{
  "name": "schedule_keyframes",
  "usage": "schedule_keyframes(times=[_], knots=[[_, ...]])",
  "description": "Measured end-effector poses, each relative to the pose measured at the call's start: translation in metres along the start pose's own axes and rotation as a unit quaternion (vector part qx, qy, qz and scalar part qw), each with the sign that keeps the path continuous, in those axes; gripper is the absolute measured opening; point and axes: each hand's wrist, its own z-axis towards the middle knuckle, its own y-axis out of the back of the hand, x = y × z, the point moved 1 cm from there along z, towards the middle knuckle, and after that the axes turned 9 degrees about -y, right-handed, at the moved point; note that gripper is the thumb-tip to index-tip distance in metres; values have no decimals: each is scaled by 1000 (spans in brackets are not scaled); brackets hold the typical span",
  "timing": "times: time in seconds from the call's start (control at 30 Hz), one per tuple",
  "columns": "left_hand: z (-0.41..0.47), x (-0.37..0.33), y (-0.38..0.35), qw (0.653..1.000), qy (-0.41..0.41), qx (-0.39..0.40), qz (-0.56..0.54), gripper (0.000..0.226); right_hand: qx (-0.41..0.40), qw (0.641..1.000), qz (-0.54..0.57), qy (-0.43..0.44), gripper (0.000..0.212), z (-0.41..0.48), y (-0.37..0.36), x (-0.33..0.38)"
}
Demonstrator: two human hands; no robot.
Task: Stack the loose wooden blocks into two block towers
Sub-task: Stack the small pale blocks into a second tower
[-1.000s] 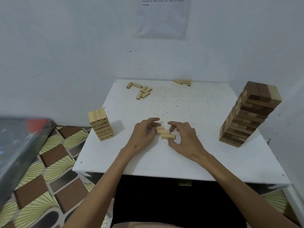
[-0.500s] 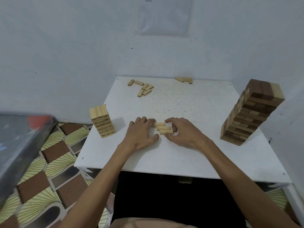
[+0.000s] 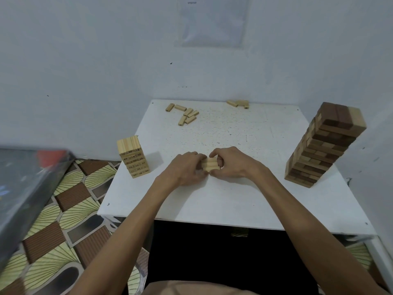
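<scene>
Pinching 3 loose blocks (image 3: 210, 164) tog. w/ both hands, L (image 3: 187, 168) & R (image 3: 230, 161), on table (image 3: 234, 201).

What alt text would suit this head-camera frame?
Both hands, left hand and right hand, press three pale blocks together on a white table. A short pale tower stands left, a taller brown tower right, loose blocks beyond.

Two block towers (image 3: 133, 159) (image 3: 323, 143), nine loose blocks (image 3: 187, 116) far back, three pressed blocks (image 3: 210, 163), two hands (image 3: 185, 169) (image 3: 231, 162)
</scene>
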Motion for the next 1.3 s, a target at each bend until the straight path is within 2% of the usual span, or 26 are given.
schedule_keyframes(times=[0.3, 0.63, 0.73, 0.87, 0.97, 1.1, 1.3], knots=[[5, -3, 11, 998, 9, 49, -44, 28, 35, 999, -7, 2, 55, 4, 8, -4], [10, -5, 14, 996, 17, 76, -41, 27, 49, 999, -8, -6, 54, 7, 8, -8], [9, -2, 13, 997, 0, 61, -40, 25, 51, 999, -9, -7, 55, 8, 8, -7], [2, 6, 7, 999, -13, 17, -27, 53, 38, 999, 19, -5, 54, 4, 6, -10], [-1, 10, 1, 998, -13, -22, -50, 60, 29, 999, 35, -7, 54, 4, 3, -11], [0, 12, 0, 995, -12, -68, -77, 49, 30, 999, 38, -13, 55, 4, 2, -11], [3, 10, 3, 996, -24, -62, -60, 36, 40, 999, 17, -20, 54, 4, 7, -6]])
